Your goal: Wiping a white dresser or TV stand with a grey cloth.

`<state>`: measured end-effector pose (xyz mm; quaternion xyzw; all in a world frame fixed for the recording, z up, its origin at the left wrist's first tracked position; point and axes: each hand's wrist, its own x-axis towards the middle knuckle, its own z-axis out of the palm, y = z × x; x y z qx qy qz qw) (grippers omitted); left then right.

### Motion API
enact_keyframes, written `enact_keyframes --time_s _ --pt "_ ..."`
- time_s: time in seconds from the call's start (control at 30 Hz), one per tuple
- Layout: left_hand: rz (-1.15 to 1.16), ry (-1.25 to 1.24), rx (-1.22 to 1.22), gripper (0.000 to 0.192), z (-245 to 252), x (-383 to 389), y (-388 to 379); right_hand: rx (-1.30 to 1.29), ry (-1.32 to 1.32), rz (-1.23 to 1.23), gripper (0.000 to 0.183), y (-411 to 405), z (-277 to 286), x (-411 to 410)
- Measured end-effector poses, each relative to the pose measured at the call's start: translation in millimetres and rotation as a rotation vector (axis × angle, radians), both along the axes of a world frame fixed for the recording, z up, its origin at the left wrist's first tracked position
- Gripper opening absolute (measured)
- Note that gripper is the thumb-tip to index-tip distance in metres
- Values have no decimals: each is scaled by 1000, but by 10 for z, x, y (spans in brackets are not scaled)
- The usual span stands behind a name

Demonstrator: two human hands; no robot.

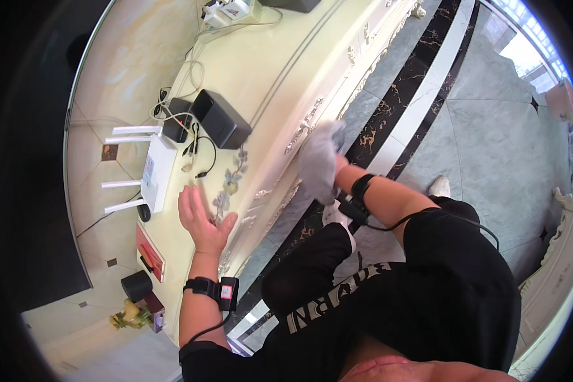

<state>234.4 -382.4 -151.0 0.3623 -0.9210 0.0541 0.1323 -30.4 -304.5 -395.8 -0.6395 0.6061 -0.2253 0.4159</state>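
Note:
My left hand (pixel 206 222) rests on the cream cabinet top, fingers a little apart, with nothing in it. It lies beside a white router (pixel 159 173) with several antennas. My right hand (pixel 340 167) is over the cabinet's front edge, mostly hidden by a grey cloth (pixel 317 157) that it holds; the cloth is blurred. Further along the top stand a dark grey box-shaped device (pixel 221 119) and a smaller black box (pixel 177 120), with thin cables and a black plug cord (pixel 214 157) near them. A vine pattern marks the surface by my left hand.
A red book or box (pixel 150 253), a black cylinder (pixel 136 286) and a figurine (pixel 131 313) stand at the near end. A power strip (pixel 241 12) with plugs lies at the far end. Ornate drawer handles (pixel 305 125) project from the front. A large black screen (pixel 33 167) hangs on the wall.

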Motion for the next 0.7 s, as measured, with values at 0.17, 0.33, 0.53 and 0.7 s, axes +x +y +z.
enact_keyframes --time_s 0.17,0.33,0.53,0.7 --pt "65 46 -13 103 -63 -107 28 134 -272 74 33 314 289 368" --pt "76 75 -75 103 -75 -77 25 415 -1061 -145 32 568 1008 69" --pt "115 37 -107 97 -65 -94 48 224 -1059 -19 30 724 2094 -840" --pt "163 61 -40 96 -138 -65 33 -122 -1132 -181 28 434 2933 -1262"
